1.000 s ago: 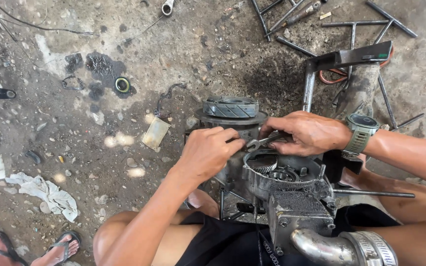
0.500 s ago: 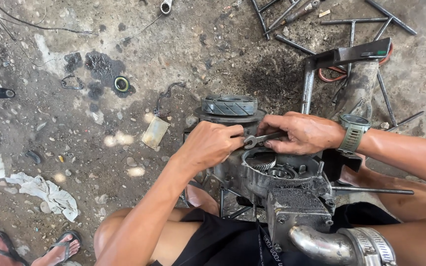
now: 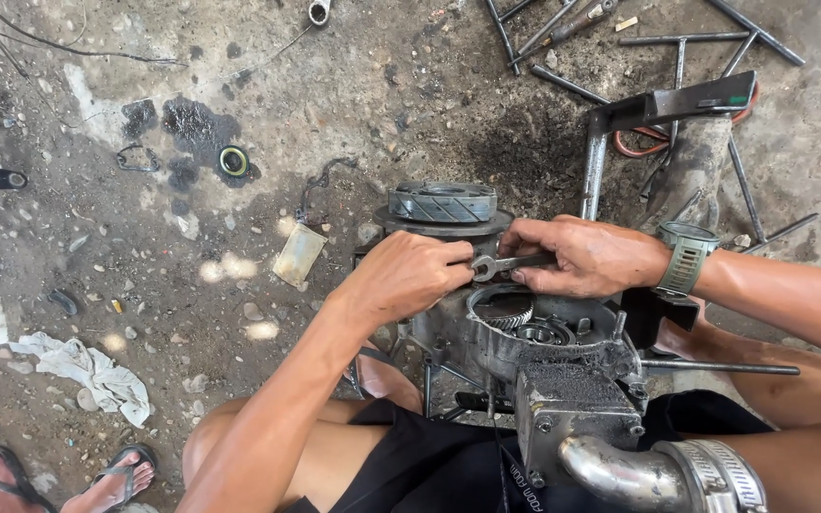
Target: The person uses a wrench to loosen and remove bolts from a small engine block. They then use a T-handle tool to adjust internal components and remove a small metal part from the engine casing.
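Head view: small metal wrench (image 3: 510, 263) lies between hands over greasy engine casing (image 3: 525, 332). Left hand (image 3: 410, 275) curled, pinching its ring end; right hand (image 3: 586, 255) closed on shaft, grip apparently firm. Ribbed pulley (image 3: 442, 201) just behind.

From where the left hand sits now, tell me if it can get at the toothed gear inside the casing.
Probably yes. The left hand rests on the wrench at the casing's rim, and the toothed gear lies uncovered just beside and below it, with nothing across the opening.
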